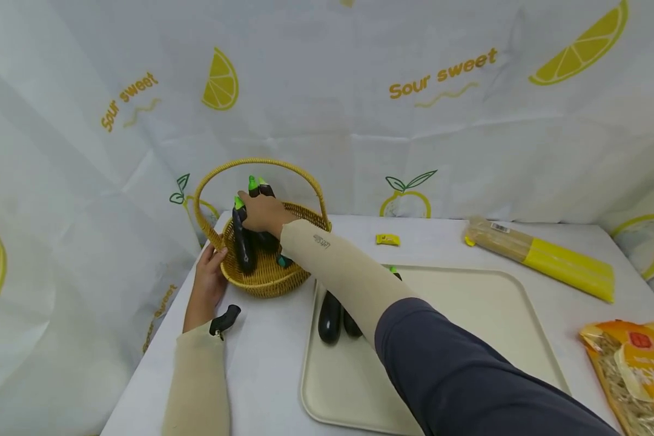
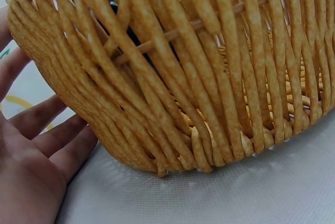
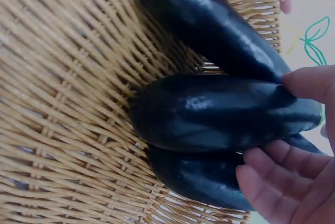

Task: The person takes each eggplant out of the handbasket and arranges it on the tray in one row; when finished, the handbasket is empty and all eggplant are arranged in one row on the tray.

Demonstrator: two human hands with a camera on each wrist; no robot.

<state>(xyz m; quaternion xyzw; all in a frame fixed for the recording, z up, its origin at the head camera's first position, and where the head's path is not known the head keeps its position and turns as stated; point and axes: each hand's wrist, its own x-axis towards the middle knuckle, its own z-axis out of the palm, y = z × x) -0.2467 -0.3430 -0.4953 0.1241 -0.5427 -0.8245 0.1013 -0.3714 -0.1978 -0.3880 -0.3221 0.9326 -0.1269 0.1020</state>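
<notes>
A wicker basket [image 1: 267,286] with a tall hoop handle stands at the back left and holds several dark eggplants. My left hand [image 1: 208,280] is at its left side, by the foot of the handle, with fingers along the weave [image 2: 172,77]. Reaching into the basket, my right hand [image 1: 267,213] grips an eggplant [image 3: 209,111], thumb on one side and fingers on the other. Other eggplants lie on both sides of it, one [image 3: 214,25] leaning toward the rim. Green stem ends show above the right hand in the head view.
Beneath my right forearm, a cream tray [image 1: 469,327] bears eggplants [image 1: 330,320], partly hidden by the sleeve. A small yellow packet [image 1: 388,240] lies behind it. A long noodle pack [image 1: 545,260] and an orange bag [image 1: 632,369] lie at the right. A printed curtain [image 1: 327,121] hangs behind.
</notes>
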